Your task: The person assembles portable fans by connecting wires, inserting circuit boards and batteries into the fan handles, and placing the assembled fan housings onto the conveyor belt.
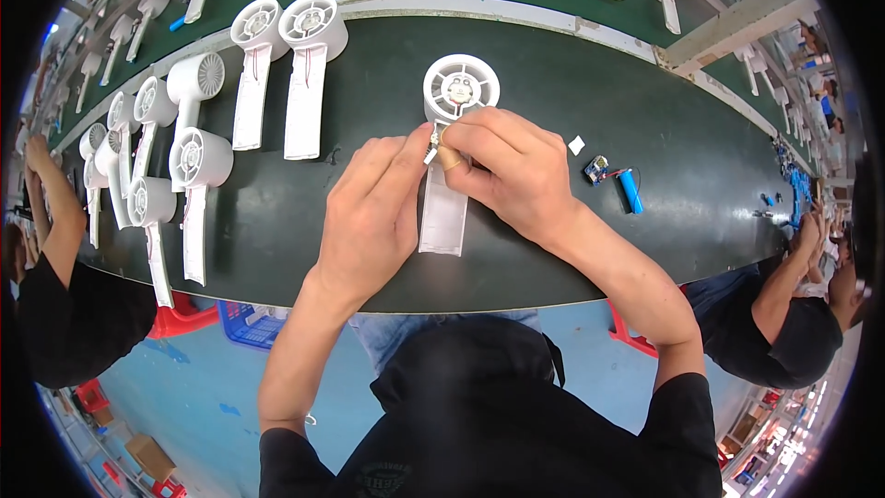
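Directly before me on the bench lies a white handheld fan housing (443,221), its round slotted head (462,69) pointing away and its long handle open toward me. Over the neck of the handle, my left hand (373,207) and my right hand (521,171) meet with fingertips pinched close together. A small white piece (430,156) shows between the fingertips; its kind is too small to tell. Tan covers wrap fingers of my right hand. To the right lie a small white square (577,145), a little circuit board (597,169) and, wired to it, a blue cylindrical battery (631,192).
Several white fan housings stand or lie at the left, including a pair (304,106) at the back left. A pale metal rail (498,7) runs along the bench's far side. Co-workers sit at both ends. Blue batteries (798,198) are piled far right; a blue basket (247,327) sits below.
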